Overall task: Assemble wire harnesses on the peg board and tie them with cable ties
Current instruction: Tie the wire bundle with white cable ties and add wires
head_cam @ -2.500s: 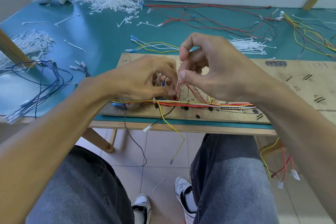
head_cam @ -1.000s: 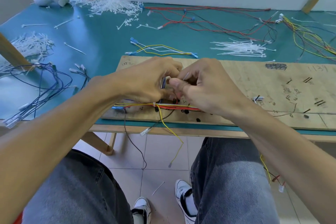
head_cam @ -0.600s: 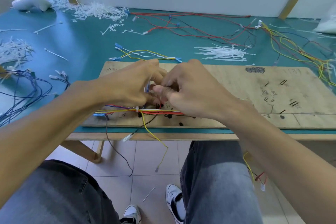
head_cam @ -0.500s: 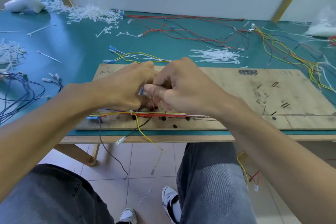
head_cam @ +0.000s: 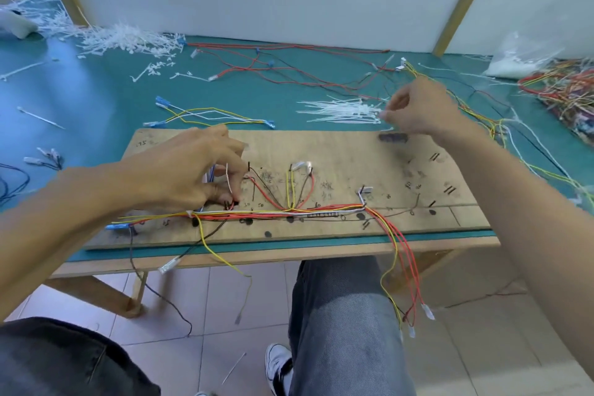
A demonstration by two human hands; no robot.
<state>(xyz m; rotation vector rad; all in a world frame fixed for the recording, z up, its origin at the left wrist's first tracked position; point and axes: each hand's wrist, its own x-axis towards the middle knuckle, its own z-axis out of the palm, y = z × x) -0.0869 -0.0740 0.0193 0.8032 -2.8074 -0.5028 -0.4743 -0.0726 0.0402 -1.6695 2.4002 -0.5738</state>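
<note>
Left grip (head_cam: 193, 177) low on peg board (head_cam: 353, 148), thumb and fingers pinching upright white cable tie (head_cam: 227, 177) on wire harness (head_cam: 305, 210). Harness runs rightward from this grip along board's near edge, ends hanging over bench (head_cam: 96, 90) edge. Right grip (head_cam: 418, 109) beyond board, fingers curled, blurred, at right end of loose tie pile (head_cam: 340, 111); cannot tell whether it grasps tie.
</note>
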